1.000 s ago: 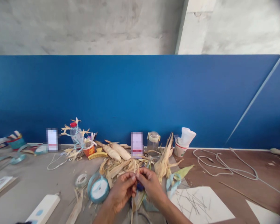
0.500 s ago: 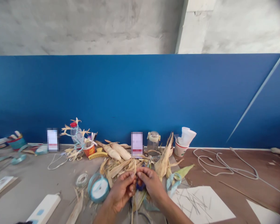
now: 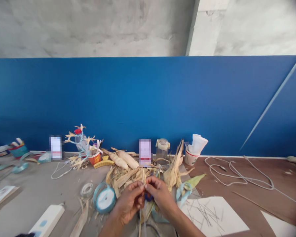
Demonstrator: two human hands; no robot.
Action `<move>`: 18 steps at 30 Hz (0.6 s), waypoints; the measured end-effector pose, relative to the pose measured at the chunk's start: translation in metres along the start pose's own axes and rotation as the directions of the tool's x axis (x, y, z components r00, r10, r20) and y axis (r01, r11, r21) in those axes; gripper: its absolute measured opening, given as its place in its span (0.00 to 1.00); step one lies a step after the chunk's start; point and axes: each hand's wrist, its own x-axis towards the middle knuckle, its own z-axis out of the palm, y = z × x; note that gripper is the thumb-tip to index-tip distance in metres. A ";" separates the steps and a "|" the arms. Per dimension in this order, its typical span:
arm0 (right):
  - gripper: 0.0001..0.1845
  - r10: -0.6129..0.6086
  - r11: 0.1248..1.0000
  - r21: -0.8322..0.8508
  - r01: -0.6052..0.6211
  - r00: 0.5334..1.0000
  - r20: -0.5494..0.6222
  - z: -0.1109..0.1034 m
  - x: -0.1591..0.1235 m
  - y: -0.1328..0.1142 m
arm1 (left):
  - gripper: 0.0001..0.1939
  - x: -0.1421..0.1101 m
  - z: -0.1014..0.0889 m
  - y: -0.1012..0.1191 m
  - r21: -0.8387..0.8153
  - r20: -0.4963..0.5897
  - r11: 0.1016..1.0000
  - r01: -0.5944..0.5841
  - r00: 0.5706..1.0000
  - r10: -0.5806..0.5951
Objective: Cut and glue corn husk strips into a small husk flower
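My left hand and my right hand meet at the middle of the table, fingertips pinched close together. Between them they hold a thin pale strip of corn husk, its tip sticking up above the fingers. A narrow stalk hangs down below the hands. Behind the fingers lies a heap of dry corn husks. Something dark blue shows partly behind my right fingers, too covered to name. Left of my left hand stands a spool of blue ribbon, with a roll of clear tape beyond it.
Several thin wires lie on white paper at the right. Farther back are a lidded jar, a paper cup, a phone and a ribbon-wrapped bottle. A white cable loops at right; a power strip lies front left.
Both hands stay in nearly the same place, with only slight finger shifts around the husk strip. The view has tilted very slightly; nothing else on the table has moved.
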 end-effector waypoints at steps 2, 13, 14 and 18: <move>0.07 -0.012 1.000 -0.021 0.012 1.000 0.010 -0.001 0.000 0.001 | 0.14 0.000 0.001 0.000 0.006 0.002 1.000 -0.005 1.000 0.005; 0.05 -0.075 0.987 -0.137 0.080 0.996 0.036 -0.004 0.002 0.005 | 0.17 0.001 0.000 -0.002 0.036 -0.013 0.999 -0.001 1.000 0.001; 0.05 -0.084 0.984 -0.152 0.088 0.996 0.034 -0.004 0.002 0.006 | 0.17 0.001 -0.001 -0.002 0.037 -0.009 0.999 0.004 1.000 -0.004; 0.06 -0.043 0.992 -0.116 0.051 0.997 0.071 -0.007 0.003 0.007 | 0.16 0.003 -0.005 -0.003 0.008 -0.002 1.000 -0.010 1.000 0.010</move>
